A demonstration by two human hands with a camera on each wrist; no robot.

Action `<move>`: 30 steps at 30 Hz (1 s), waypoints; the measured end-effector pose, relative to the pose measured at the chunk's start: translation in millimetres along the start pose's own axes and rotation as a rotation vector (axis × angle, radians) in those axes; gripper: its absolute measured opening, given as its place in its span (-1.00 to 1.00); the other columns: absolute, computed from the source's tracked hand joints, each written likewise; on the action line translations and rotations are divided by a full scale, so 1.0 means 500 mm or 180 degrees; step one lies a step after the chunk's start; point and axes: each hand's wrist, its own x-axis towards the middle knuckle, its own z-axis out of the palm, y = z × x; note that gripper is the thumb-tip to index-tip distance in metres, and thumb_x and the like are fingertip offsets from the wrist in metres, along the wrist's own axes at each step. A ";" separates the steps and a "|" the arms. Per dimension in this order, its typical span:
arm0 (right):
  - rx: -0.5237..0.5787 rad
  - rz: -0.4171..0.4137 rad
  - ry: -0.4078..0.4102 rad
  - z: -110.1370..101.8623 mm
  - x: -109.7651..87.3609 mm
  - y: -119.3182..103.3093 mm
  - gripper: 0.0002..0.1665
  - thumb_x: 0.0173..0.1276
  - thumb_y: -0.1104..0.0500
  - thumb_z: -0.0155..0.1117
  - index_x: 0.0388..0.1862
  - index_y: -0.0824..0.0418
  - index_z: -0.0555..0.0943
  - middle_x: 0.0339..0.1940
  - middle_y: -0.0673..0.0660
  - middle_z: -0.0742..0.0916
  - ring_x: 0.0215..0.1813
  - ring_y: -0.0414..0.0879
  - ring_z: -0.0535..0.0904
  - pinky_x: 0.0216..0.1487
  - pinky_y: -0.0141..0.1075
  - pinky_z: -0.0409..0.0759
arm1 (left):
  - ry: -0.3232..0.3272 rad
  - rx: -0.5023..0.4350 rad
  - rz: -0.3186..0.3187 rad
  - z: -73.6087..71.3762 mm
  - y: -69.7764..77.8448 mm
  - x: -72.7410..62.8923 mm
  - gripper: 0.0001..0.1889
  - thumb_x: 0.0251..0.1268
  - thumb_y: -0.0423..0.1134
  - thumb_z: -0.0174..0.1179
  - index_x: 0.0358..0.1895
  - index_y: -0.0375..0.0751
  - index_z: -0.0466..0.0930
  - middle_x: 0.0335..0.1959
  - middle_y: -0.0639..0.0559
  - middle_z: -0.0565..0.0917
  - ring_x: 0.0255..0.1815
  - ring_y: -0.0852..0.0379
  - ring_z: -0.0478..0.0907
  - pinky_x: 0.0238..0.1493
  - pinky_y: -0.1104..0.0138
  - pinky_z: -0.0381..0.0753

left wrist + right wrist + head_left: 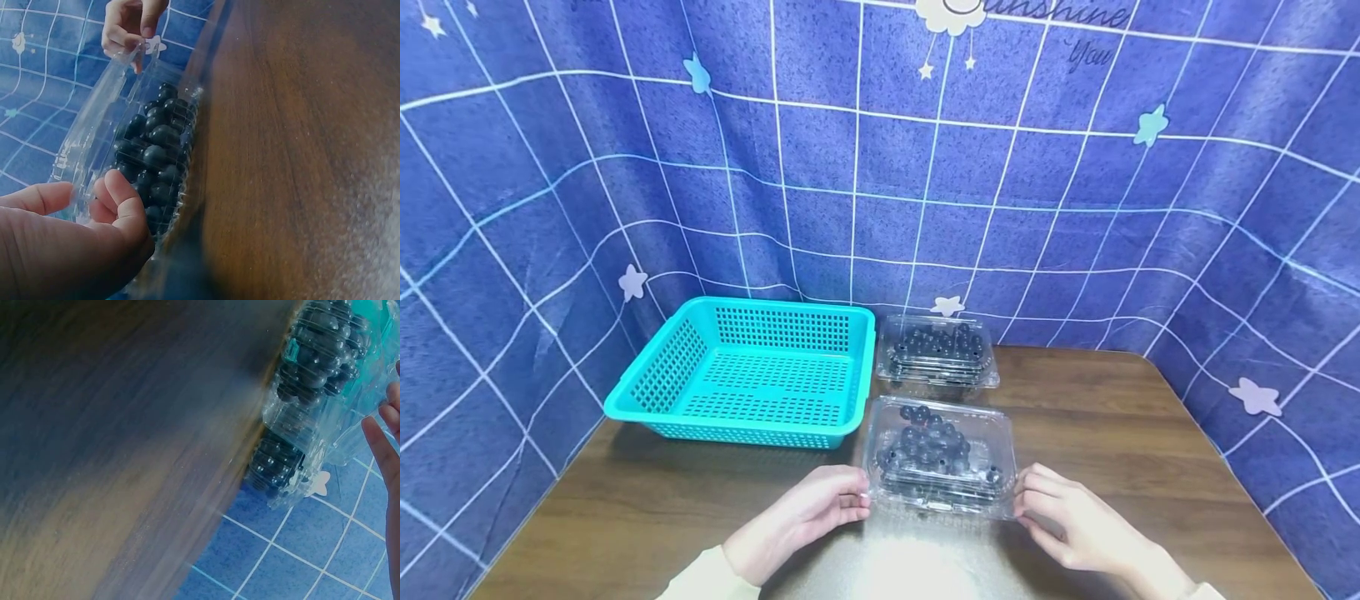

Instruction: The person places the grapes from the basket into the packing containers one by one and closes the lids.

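Note:
A clear plastic fruit box (992,433) sits on the table in front of me, with dark, round, glossy fruits (928,446) inside, like grapes or blueberries. My left hand (820,512) holds its front left corner. In the left wrist view the left hand's thumb and fingers (119,206) are on either side of the lid's edge. At the front right corner my right hand (1071,512) grips the rim with bent fingers. The clear lid (94,128) leans away from the fruits in the left wrist view; I cannot tell whether it is latched.
A turquoise perforated basket (775,429) with nothing in it stands at the back left. Behind the held box is a second clear box (936,375) of dark fruits, against the blue grid-patterned cloth (925,217). The wooden table (1097,408) reaches to the right.

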 end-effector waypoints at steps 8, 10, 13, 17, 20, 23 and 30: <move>-0.0006 0.0004 -0.0072 0.000 -0.003 -0.001 -0.69 -0.02 0.36 0.30 -0.28 0.07 0.55 -0.22 -0.05 0.60 -0.10 -0.14 0.51 0.12 -0.38 0.39 | 0.0009 0.0063 -0.0020 0.003 -0.006 0.007 -0.87 0.12 -0.46 0.06 -0.27 -0.26 0.35 -0.45 0.03 0.48 -0.39 0.16 0.48 -0.21 0.34 0.56; -0.0013 -0.0001 -0.0080 0.000 -0.003 -0.002 -0.68 -0.04 0.37 0.30 -0.28 0.08 0.55 -0.23 -0.06 0.59 -0.11 -0.15 0.51 0.10 -0.38 0.40 | 0.0016 0.0084 -0.0025 0.003 -0.008 0.009 -0.86 0.13 -0.46 0.05 -0.25 -0.27 0.32 -0.45 0.03 0.47 -0.40 0.16 0.47 -0.22 0.34 0.56; -0.0023 -0.0009 -0.0081 0.000 -0.004 -0.002 -0.68 -0.05 0.37 0.30 -0.28 0.08 0.55 -0.23 -0.06 0.59 -0.10 -0.16 0.51 0.09 -0.39 0.40 | 0.0018 0.0094 -0.0030 0.004 -0.009 0.011 -0.85 0.13 -0.47 0.03 -0.25 -0.26 0.30 -0.45 0.03 0.46 -0.40 0.17 0.46 -0.22 0.34 0.55; -0.0038 -0.0006 -0.0100 0.000 -0.005 -0.002 -0.66 -0.07 0.37 0.30 -0.28 0.08 0.55 -0.22 -0.06 0.59 -0.10 -0.15 0.51 0.12 -0.37 0.40 | 0.0000 0.0097 -0.0009 0.004 -0.010 0.011 -0.85 0.13 -0.47 0.01 -0.25 -0.25 0.28 -0.45 0.03 0.45 -0.40 0.17 0.45 -0.22 0.35 0.55; -0.0057 0.0017 -0.0124 -0.001 -0.006 -0.003 -0.64 -0.09 0.36 0.30 -0.28 0.07 0.55 -0.21 -0.07 0.59 -0.09 -0.16 0.52 0.14 -0.38 0.40 | -0.0010 0.0102 0.0004 0.005 -0.011 0.010 -0.84 0.12 -0.48 0.00 -0.26 -0.25 0.27 -0.46 0.04 0.44 -0.40 0.17 0.45 -0.22 0.35 0.55; -0.0072 0.0012 -0.0129 -0.002 -0.005 -0.002 -0.64 -0.10 0.36 0.30 -0.28 0.06 0.55 -0.21 -0.08 0.59 -0.08 -0.16 0.52 0.17 -0.34 0.40 | -0.0006 0.0111 0.0014 0.006 -0.012 0.011 -0.84 0.12 -0.48 0.00 -0.26 -0.26 0.27 -0.46 0.04 0.44 -0.41 0.17 0.44 -0.22 0.35 0.54; -0.0056 0.0033 -0.0140 -0.010 -0.001 0.000 -0.70 -0.02 0.33 0.28 -0.27 0.05 0.56 -0.21 -0.09 0.61 -0.08 -0.17 0.53 0.17 -0.35 0.38 | 0.0019 0.0115 0.0011 0.006 -0.014 0.015 -0.84 0.08 -0.49 -0.01 -0.27 -0.26 0.27 -0.48 0.03 0.42 -0.42 0.17 0.44 -0.23 0.34 0.54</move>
